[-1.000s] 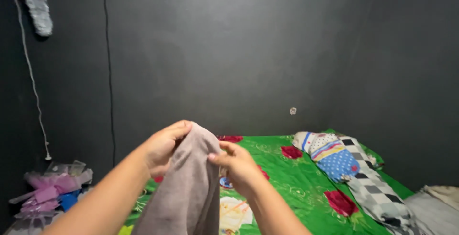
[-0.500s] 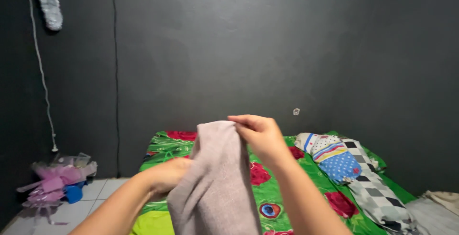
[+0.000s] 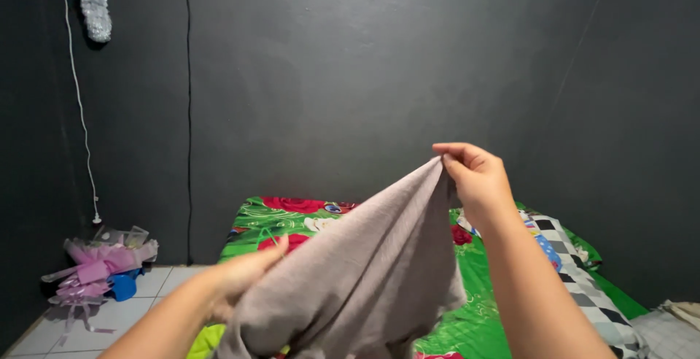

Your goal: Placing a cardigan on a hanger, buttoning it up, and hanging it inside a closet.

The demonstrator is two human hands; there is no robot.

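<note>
While right hand [image 3: 477, 180] fingers pinch grey cloth [image 3: 364, 275] corner high, left hand [image 3: 244, 275] grips lower edge above green bedsheet [image 3: 467, 322]

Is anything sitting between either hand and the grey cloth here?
Nothing visible. The right hand pinches the grey cloth at its raised corner, and the left hand grips its lower edge directly.

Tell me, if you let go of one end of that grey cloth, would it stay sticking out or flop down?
It would probably flop. The grey cloth sags and folds between the right hand and the left hand, so it looks soft, not stiff. It seems light too: the right hand lifts its corner with just a fingertip pinch. It likely won't slip, since it looks matte.
</note>
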